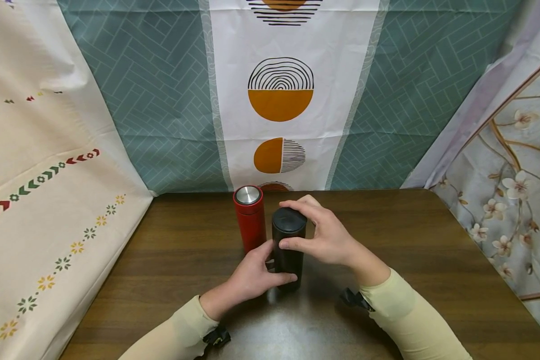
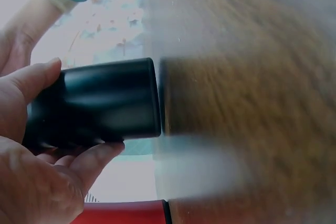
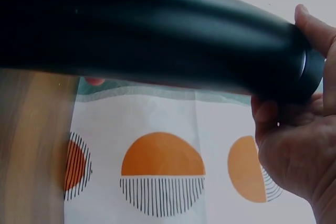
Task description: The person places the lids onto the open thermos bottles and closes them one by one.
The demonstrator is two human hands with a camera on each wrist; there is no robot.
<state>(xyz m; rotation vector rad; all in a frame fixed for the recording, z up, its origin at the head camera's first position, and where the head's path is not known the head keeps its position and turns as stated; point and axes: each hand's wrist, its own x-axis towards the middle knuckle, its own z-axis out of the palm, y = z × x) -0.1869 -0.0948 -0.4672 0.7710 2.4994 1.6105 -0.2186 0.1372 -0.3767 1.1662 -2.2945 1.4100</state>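
A black thermos flask (image 1: pixel 289 255) stands nearly upright in the middle, between both hands. My left hand (image 1: pixel 251 275) grips its lower body, thumb on the near side and fingers around the far side. At the top, my right hand (image 1: pixel 330 235) holds the flask around its lid (image 1: pixel 290 220), with the thumb in front and fingers behind. The right wrist view shows the thumb and fingers on either side of the lid end. In the left wrist view, the flask's base (image 2: pixel 155 98) is right at the tabletop. A red thermos flask (image 1: pixel 250 220) with a silver-topped lid stands just behind, to the left.
The dark wooden table (image 1: pixel 184 240) carries both flasks. A teal and white patterned cloth (image 1: pixel 171 100) hangs along its back edge. Cream cloth (image 1: pixel 49 200) hangs at the left, and a floral cloth (image 1: pixel 513 215) at the right.
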